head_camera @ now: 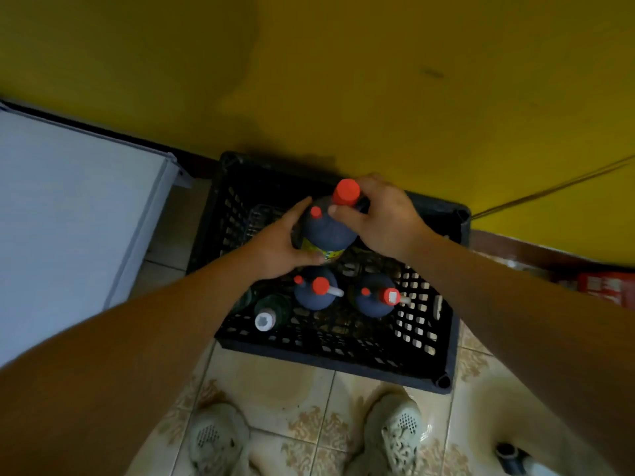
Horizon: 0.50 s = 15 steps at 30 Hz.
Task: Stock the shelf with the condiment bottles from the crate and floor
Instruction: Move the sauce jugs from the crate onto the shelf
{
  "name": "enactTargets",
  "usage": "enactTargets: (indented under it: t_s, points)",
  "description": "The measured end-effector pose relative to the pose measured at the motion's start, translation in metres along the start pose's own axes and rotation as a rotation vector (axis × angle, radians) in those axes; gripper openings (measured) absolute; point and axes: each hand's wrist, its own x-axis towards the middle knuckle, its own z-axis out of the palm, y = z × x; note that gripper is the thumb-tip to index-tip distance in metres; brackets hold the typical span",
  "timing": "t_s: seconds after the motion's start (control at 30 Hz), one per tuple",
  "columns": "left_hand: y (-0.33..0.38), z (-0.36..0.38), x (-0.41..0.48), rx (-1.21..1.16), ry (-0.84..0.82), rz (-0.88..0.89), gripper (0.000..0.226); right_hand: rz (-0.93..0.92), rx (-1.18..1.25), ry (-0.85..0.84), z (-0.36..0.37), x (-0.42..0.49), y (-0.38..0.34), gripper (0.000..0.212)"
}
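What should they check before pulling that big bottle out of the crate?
1. Right-hand grip on the big bottle near its red cap: ok.
2. Left-hand grip cupping its side: ok.
3. Cap on: ok; how tight, cannot tell.
4. Two other dark bottles upright in the crate: ok.
5. Shoes back from the crate: ok.
6. Shelf space: cannot tell, no shelf in view.

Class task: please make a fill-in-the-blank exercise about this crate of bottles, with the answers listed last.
The left hand and right hand grip a dark bottle with a ___ cap.
The crate is ___.
The green bottle has a ___ cap.
The wall behind is ___.
Missing words: red, black, white, yellow.
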Motion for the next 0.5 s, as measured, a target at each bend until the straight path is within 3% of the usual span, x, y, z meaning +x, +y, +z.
enactTargets:
  t_s: [0.2,0.37,0.5]
  points:
    - [0.112,-0.02,-0.099,-0.147,0.193,0.148,0.108,-0.043,0.124,0.186,-0.097,-0.031,-0.141,0.027]
    - [0.209,-0.058,-0.206,-0.274,0.305,0.252,0.088,-0.147,0.236,0.216,-0.176,-0.067,-0.27,0.019]
    - [0.283,-0.087,-0.294,-0.374,0.41,0.318,0.084,-0.161,0.342,0.063,-0.227,-0.097,-0.35,0.067]
